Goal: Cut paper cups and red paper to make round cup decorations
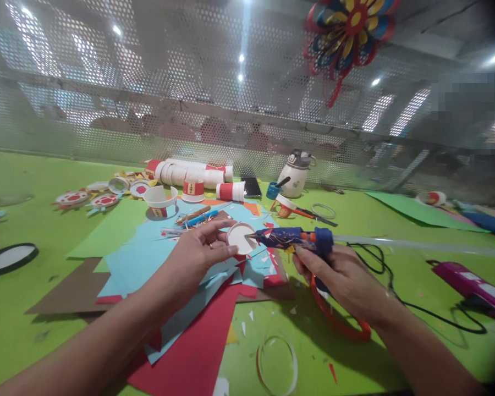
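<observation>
Between the thumb and fingers of my left hand (208, 242) is a cut-down paper cup base (240, 240), its round white face turned up toward me. My right hand (338, 275) grips a dark blue hot glue gun (284, 237) with an orange trigger area. A clear glue stick (396, 242) runs out of its back end. The gun's nozzle reaches the cup base's white face; whether it touches cannot be made out. Below both hands lie sheets of light blue paper (127, 264) and red paper (198, 352) with small scraps.
Finished-looking paper turtles (72, 198) sit at the back left. Stacked paper cups (190, 175), a phone (251, 187) and a white bottle (295, 173) stand at the back. A black cord (390, 275) loops right, near a magenta tool (474, 283). Pens (200, 217) lie behind my left hand.
</observation>
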Demonstrator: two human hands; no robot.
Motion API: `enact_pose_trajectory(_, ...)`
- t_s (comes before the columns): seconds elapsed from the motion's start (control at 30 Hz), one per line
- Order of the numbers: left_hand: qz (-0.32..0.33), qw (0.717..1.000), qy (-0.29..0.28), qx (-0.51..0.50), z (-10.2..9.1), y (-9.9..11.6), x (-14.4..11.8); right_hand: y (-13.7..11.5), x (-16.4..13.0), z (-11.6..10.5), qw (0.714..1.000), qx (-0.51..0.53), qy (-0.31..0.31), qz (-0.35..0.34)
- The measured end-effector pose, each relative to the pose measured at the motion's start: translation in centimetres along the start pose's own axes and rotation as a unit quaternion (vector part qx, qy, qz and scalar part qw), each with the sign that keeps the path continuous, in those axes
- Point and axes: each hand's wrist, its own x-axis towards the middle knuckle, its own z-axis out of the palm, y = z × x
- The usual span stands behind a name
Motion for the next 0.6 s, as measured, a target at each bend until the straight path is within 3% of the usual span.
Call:
enact_pose_trajectory(0.2, 0.008, 1.000, 0.003, 0.003, 0.0, 0.0, 0.1, 0.0, 0.1, 0.1, 1.000, 0.011, 0.001, -0.021)
enact_pose_trajectory(0.4, 0.013, 1.000, 0.000, -0.026, -0.2, -0.5, 0.4, 0.7, -0.1, -0.2, 0.998, 0.055, 0.024, 0.020)
enact_pose_trajectory(0.5, 0.012, 0.999, -0.011, -0.036, -0.3, -0.5, 0.4, 1.6, 0.3, -0.7, 0.994, 0.066, 0.084, 0.036)
enact_pose_trajectory(0.6, 0.008, 0.999, -0.011, -0.037, -0.2, -0.2, 0.2, 3.5, 1.3, -1.4, 0.975, 0.057, 0.200, 0.077)
